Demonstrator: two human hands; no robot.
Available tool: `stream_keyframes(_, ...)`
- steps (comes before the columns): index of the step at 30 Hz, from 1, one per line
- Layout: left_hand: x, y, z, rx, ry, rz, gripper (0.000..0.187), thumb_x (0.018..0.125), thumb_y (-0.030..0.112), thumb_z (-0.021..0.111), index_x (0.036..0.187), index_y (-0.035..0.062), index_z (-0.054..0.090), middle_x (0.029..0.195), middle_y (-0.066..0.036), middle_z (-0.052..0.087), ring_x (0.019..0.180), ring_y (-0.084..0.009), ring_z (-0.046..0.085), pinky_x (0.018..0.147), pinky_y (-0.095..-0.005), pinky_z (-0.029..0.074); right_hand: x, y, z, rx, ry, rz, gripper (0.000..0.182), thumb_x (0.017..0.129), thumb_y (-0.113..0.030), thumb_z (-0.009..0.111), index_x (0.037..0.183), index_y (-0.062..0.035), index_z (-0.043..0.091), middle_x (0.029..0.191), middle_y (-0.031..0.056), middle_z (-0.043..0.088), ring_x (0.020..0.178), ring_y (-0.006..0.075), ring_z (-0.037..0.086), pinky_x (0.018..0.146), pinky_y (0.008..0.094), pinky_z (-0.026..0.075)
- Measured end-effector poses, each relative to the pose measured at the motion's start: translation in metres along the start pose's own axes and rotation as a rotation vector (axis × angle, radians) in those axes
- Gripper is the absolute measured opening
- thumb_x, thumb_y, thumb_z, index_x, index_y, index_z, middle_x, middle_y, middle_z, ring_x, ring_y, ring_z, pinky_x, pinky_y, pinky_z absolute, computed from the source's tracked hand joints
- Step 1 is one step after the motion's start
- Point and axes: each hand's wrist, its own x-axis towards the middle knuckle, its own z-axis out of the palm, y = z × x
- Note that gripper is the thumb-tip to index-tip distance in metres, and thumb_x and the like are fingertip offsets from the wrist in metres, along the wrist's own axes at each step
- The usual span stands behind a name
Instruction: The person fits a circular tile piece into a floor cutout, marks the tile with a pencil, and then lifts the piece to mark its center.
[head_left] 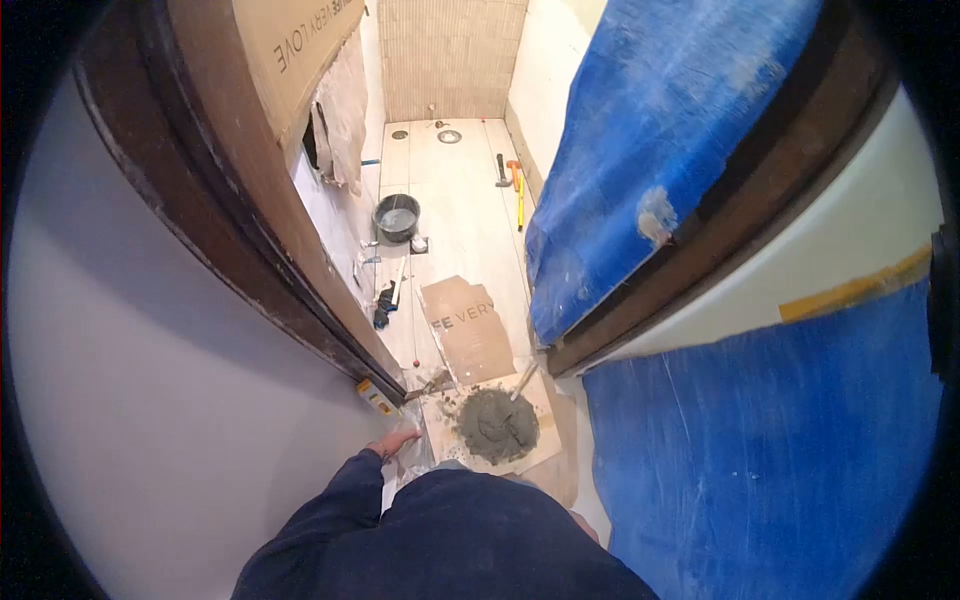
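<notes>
My left hand (397, 442) reaches out past the dark sleeve, its fingers stretched out over crumpled clear plastic (413, 456) by the left edge of a pale board (440, 425). On that board lies a heap of wet grey mortar (495, 425). A tool with a light handle (523, 381) rests at the heap's far edge. Just beyond the hand, a yellow and white packet-like item (376, 397) sits against the door frame. Of my right hand, only a sliver of skin (585, 524) shows beside my body; its fingers are hidden.
A brown door frame (330, 315) narrows the way on the left. Blue sheeting (760, 430) covers the right side. Beyond the doorway are cardboard (470, 330), a black bucket (397, 218), a hammer (502, 170) and a yellow stick-like tool (520, 205) on the tiled floor.
</notes>
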Motion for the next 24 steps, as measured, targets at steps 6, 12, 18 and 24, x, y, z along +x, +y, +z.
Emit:
stream_keyframes(6, 0.045, 0.112, -0.034, -0.209, -0.071, -0.015, 0.115, 0.073, 0.066, 0.068, 0.158, 0.0166, 0.008, 0.148, -0.015, 0.041, 0.095, -0.0303, 0.059, 0.073, -0.0402, 0.046, 0.073, -0.106, -0.016, -0.113, 0.045, -0.113, 0.063, 0.08, -0.017, 0.078, 0.137, -0.0076, 0.052, 0.128, 0.01, 0.06, 0.11, 0.0196, 0.063, 0.083, 0.0326, 0.052)
stream_keyframes(12, 0.068, 0.165, -0.049, -0.553, -0.1, 0.098, 0.081, 0.081, 0.059, 0.064, 0.144, 0.0201, 0.033, 0.125, -0.009, 0.055, 0.094, -0.0244, 0.058, 0.073, -0.0374, 0.045, 0.165, -0.18, -0.026, -0.148, 0.018, -0.211, 0.061, 0.078, -0.016, 0.078, 0.134, -0.0073, 0.053, 0.131, 0.0108, 0.058, 0.109, 0.0219, 0.064, 0.083, 0.0338, 0.052)
stream_keyframes(18, 0.114, 0.192, -0.063, -1.037, -0.193, 0.169, 0.067, 0.084, 0.054, 0.065, 0.14, 0.0245, 0.04, 0.137, -0.013, 0.048, 0.119, -0.0332, 0.052, 0.102, -0.0481, 0.039, 0.305, -0.268, -0.047, -0.307, -0.173, -0.135, 0.064, 0.076, -0.016, 0.079, 0.134, -0.0051, 0.054, 0.126, 0.0123, 0.062, 0.106, 0.0229, 0.065, 0.084, 0.0346, 0.053)
stream_keyframes(24, 0.219, 0.23, -0.109, -1.231, 0.057, -0.031, 0.082, 0.085, 0.055, 0.063, 0.153, 0.022, 0.03, 0.14, -0.021, 0.045, 0.125, -0.0379, 0.049, 0.102, -0.0532, 0.042, 0.56, -0.369, -0.1, -0.444, -0.675, -0.13, 0.075, 0.074, -0.017, 0.079, 0.142, -0.0059, 0.05, 0.125, 0.0127, 0.063, 0.1, 0.0218, 0.064, 0.09, 0.0342, 0.051)
